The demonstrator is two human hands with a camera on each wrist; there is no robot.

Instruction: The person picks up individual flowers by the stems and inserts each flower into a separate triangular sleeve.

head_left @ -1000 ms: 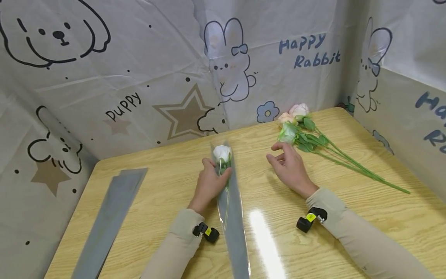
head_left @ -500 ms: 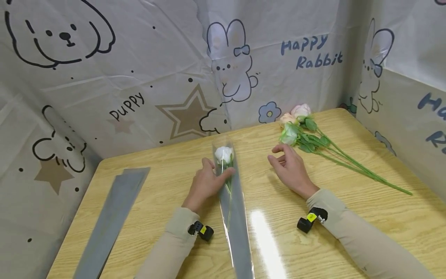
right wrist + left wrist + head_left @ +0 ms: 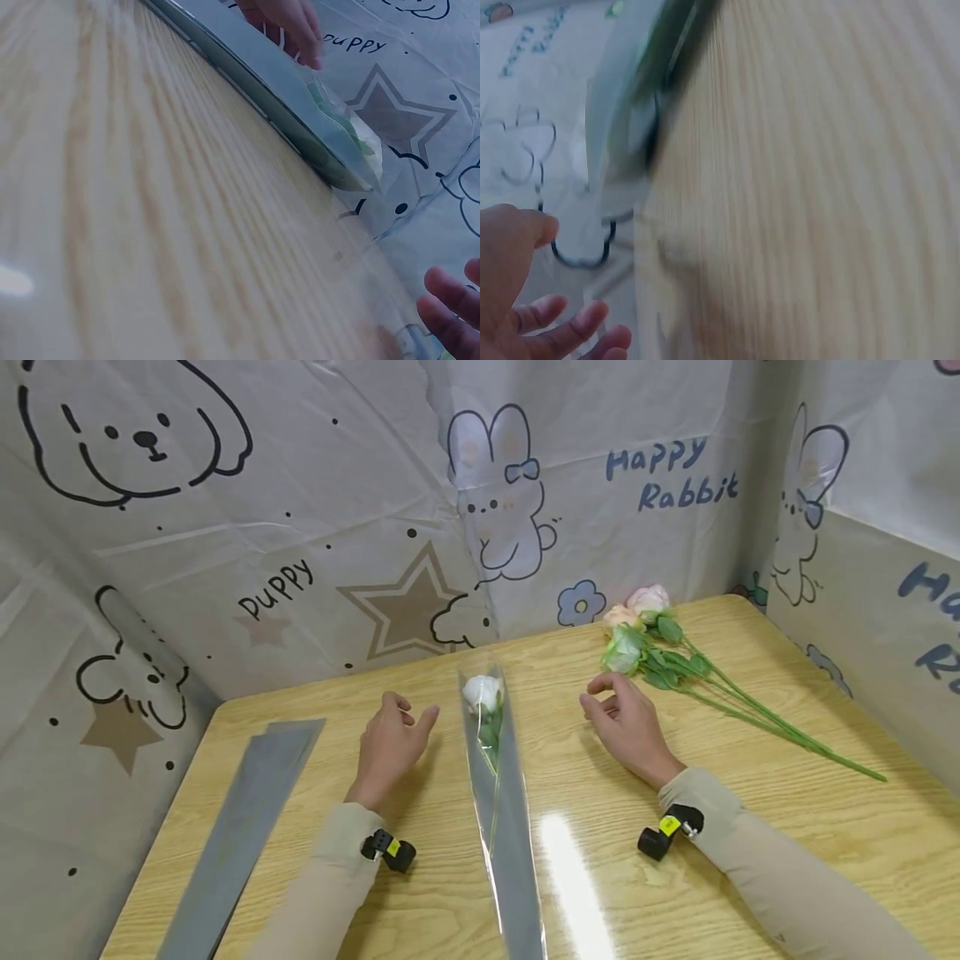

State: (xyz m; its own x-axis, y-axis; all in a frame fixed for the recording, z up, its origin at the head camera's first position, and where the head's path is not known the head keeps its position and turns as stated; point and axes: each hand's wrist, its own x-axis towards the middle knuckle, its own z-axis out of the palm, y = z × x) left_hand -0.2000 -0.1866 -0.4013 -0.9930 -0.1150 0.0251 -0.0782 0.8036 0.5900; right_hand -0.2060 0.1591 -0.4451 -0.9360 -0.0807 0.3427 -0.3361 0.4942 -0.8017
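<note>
Hands both off the goods. Left hand (image 3: 392,746) released, fingers loosely spread, resting on desk (image 3: 750,827) just left of sleeved white rose (image 3: 482,692), not touching it. Right hand (image 3: 626,727) also released, fingers relaxed and slightly curled, gripping nothing, near the heads of the loose flower bunch (image 3: 660,656).

Sleeved rose: lying mid-desk, bloom toward back edge, clear-and-grey sleeve (image 3: 504,827) running down toward front edge. Loose bunch: back-right corner, pink and pale-green heads toward the back edge, stems (image 3: 780,722) fanning toward right edge. Spare grey sleeves (image 3: 240,827) stacked along left edge, well apart from both hands.

Head view only: full layout, both beige cuffs, wrist cameras (image 3: 390,850), spare sleeves, loose bunch, cartoon-print backdrop (image 3: 300,510) behind back edge.

Left wrist view: blurred; left hand (image 3: 525,300) at lower left with straight fingertips (image 3: 585,319), sleeve end (image 3: 630,127) beyond them, wood grain filling the rest. Bloom not readable.

Right wrist view: low across desk (image 3: 150,225); sleeve (image 3: 285,105) seen edge-on, flat on the wood, white bloom (image 3: 364,142) and green leaf inside at the far end. Left hand's fingers (image 3: 296,22) showing behind sleeve, right fingertips (image 3: 450,307) at lower right corner. Gap between right hand and sleeve confirmed here.
</note>
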